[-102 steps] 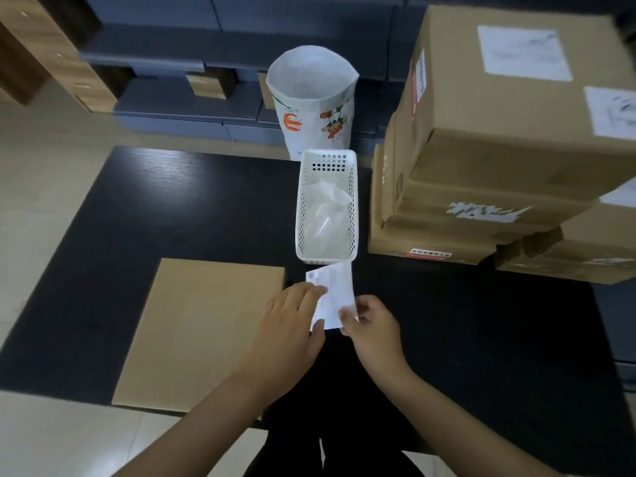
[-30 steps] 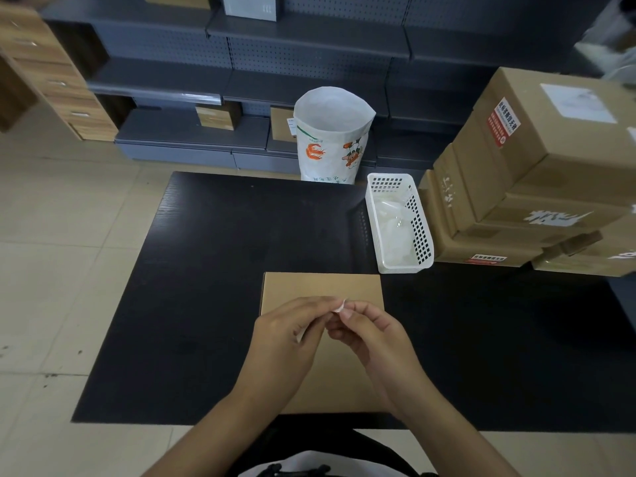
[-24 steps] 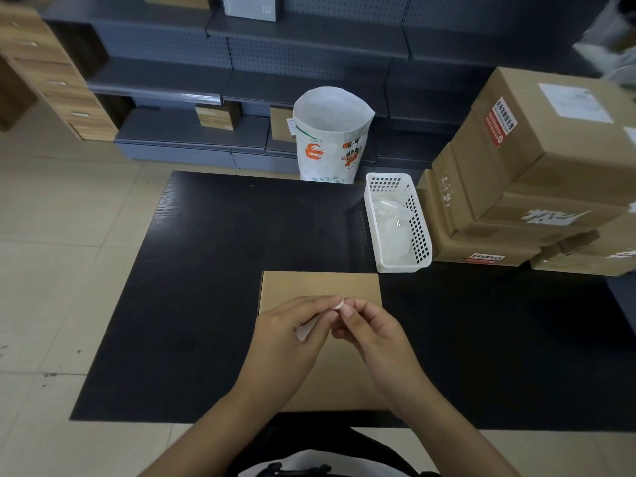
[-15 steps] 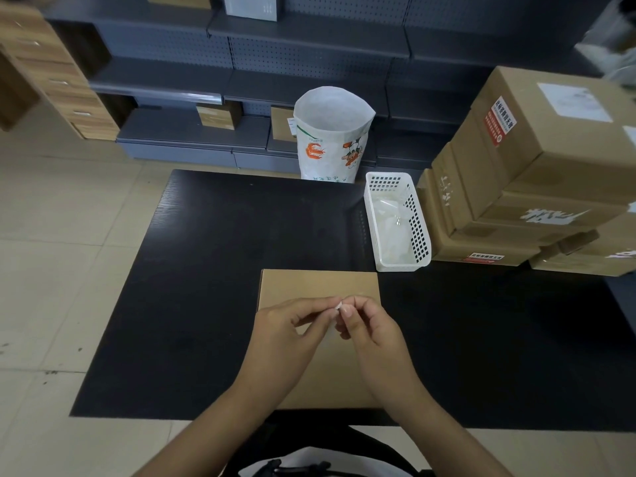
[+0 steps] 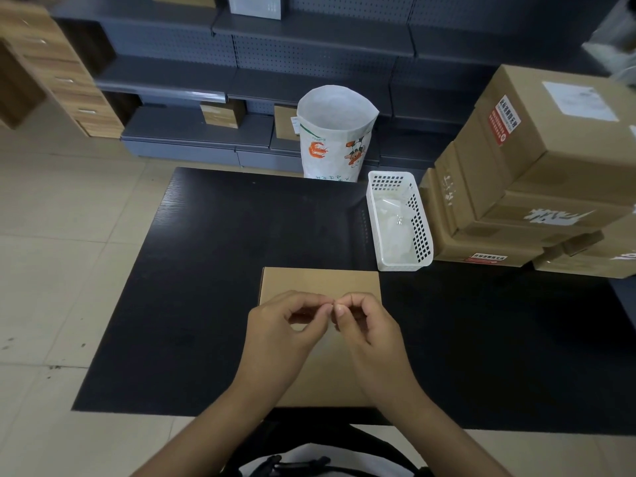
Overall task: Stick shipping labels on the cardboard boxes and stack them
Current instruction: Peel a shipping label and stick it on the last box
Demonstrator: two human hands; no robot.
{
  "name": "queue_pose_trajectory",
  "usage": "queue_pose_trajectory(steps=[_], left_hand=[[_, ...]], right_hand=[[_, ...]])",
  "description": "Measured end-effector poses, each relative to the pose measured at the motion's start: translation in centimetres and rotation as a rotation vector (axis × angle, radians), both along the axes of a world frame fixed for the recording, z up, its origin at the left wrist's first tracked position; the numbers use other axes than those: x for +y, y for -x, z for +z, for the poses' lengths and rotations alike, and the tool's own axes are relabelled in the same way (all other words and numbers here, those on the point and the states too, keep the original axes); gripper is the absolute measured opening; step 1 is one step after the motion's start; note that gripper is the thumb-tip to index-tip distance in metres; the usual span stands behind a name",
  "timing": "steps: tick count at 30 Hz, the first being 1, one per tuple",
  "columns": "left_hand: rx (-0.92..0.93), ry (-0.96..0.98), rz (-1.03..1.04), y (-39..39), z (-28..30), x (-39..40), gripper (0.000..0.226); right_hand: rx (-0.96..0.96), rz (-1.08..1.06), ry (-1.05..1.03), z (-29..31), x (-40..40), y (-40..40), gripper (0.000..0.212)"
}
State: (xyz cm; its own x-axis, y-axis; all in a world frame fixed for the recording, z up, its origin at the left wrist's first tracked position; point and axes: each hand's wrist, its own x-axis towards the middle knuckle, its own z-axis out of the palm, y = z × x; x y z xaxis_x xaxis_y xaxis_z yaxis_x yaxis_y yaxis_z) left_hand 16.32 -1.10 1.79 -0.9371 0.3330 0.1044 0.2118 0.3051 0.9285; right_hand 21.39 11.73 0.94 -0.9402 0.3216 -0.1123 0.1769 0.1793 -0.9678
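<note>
A flat brown cardboard box [image 5: 320, 280] lies on the black table [image 5: 223, 270] right in front of me. Both hands hover over its middle, fingertips meeting. My left hand [image 5: 282, 325] and my right hand [image 5: 368, 328] pinch a small white shipping label [image 5: 331, 306] between thumbs and fingers. Only a sliver of the label shows; the rest is hidden by the fingers. At the table's right end stands a stack of labelled cardboard boxes [image 5: 537, 160], up to three high.
A white perforated plastic basket [image 5: 424, 235] holding clear backing sheets sits between the flat box and the stack. A tall white printed sack [image 5: 335, 132] stands open behind the table's far edge. Grey shelving [image 5: 309, 39] lines the back; tiled floor lies to the left.
The label was open in my hands beside the box 3.4 s ago. In the last second the hands stay over the box with fingertips working together, and less of the label shows.
</note>
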Motion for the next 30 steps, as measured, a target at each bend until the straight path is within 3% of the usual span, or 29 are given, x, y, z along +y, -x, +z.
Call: queue_pose_trajectory(steps=[3, 8, 22, 30], left_hand=[[0.036, -0.017, 0.006, 0.06, -0.16, 0.05, 0.02], [0.091, -0.008, -0.064, -0.09, -0.38, 0.07, 0.027], [0.123, -0.095, 0.01, -0.19, -0.01, -0.41, 0.022], [0.135, -0.084, -0.009, -0.2, -0.03, -0.66, 0.019]], right_hand=[[-0.055, -0.056, 0.176, 0.14, -0.15, -0.02, 0.008], [-0.004, -0.09, 0.228, 0.5, 0.02, 0.03, 0.006], [0.014, -0.097, 0.44, 0.4, -0.26, 0.08, 0.009], [0.001, -0.086, 0.363, 0.45, -0.65, 0.11, 0.012]])
